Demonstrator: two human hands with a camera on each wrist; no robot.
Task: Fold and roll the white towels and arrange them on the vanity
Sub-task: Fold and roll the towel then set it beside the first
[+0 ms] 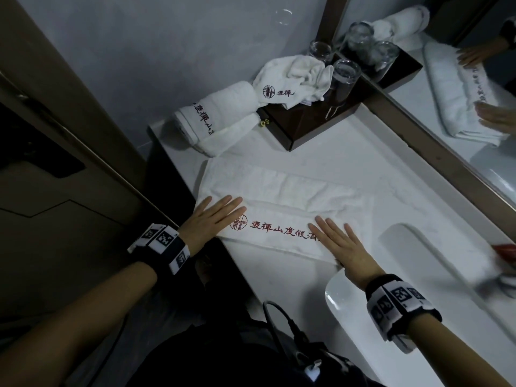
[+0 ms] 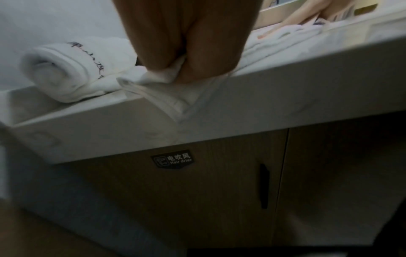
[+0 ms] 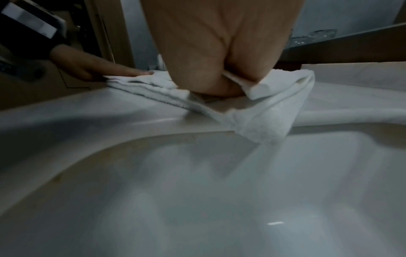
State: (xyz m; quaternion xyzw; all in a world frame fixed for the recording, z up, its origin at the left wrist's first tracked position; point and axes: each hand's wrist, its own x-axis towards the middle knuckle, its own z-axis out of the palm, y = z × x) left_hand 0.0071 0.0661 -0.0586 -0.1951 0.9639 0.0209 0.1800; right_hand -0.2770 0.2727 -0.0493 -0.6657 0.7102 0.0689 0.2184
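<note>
Your 2 hands press a folded white towel [image 1: 282, 216] flat on the vanity surface [image 1: 349, 169].
Left hand [image 1: 215, 219] and right hand [image 1: 342, 247] lie palm-down, fingers straight; 1 rolled towel [image 1: 215, 118] sits behind.

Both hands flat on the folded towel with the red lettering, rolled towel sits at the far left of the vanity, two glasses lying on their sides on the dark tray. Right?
Not quite: the glasses stand upright on the dark tray, as the head view shows. The rest holds: left hand and right hand flat on the folded towel, rolled towel far left.
</note>
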